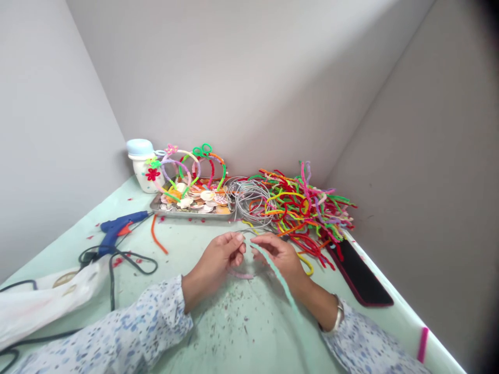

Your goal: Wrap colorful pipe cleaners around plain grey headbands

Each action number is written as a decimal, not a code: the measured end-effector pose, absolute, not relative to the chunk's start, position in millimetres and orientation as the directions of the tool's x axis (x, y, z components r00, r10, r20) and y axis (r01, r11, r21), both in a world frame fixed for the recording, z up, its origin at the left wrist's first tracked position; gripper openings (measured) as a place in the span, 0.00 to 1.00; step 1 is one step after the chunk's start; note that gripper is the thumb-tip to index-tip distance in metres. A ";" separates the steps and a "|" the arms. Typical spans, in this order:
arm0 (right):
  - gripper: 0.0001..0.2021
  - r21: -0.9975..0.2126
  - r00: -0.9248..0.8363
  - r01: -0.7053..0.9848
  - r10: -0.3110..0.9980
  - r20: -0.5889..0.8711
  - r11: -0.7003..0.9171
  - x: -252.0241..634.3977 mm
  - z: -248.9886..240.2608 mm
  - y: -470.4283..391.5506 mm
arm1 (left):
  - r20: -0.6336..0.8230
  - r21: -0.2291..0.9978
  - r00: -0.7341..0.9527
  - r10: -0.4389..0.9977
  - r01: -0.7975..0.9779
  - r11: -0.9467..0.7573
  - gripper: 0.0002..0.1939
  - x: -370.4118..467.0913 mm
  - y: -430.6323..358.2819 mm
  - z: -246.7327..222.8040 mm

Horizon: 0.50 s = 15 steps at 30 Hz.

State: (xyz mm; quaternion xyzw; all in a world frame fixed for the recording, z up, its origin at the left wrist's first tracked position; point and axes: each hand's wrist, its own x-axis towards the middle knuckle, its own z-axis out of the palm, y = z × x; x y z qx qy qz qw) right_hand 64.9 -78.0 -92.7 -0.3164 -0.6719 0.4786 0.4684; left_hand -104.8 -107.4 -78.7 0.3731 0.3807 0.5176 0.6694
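Observation:
Over the middle of the table, my left hand (223, 253) is closed in a pinch on a thin grey wire hoop. A pink wrapped stretch (240, 275) of the hoop shows below the fingers. My right hand (284, 258) faces it, its fingers bent and closed around a mint-green pipe cleaner (281, 280). One end of this pipe cleaner meets the hoop at the left fingertips; the long tail hangs toward me past the right wrist and blurs. My fingers partly cover the hoop.
Behind the hands lie a metal tray (191, 214) of round pieces, several decorated hoops (187, 171), coiled wire (255, 200) and heaped pipe cleaners (312, 208). A blue glue gun (117, 228) with its cord, a white bag (58, 306) and a white jar (144, 169) stand left; a phone (362, 275) lies right.

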 end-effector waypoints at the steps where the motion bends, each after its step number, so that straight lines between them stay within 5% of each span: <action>1: 0.08 -0.946 -0.320 -0.024 0.894 0.312 0.322 65.0 -90.7 -78.7 | -0.113 0.907 0.170 0.979 -0.385 0.172 0.11 -104.8 -107.7 -79.4; 5: 0.11 -0.982 -0.242 0.064 0.958 0.155 0.176 64.5 -84.9 -82.0 | -0.101 0.941 0.174 0.980 -0.303 0.150 0.13 -105.2 -107.9 -80.5; 15: 0.12 -0.998 -0.266 0.045 0.963 0.041 0.054 61.9 -86.9 -79.9 | -0.043 0.991 0.147 0.988 -0.122 0.061 0.15 -99.2 -112.5 -76.7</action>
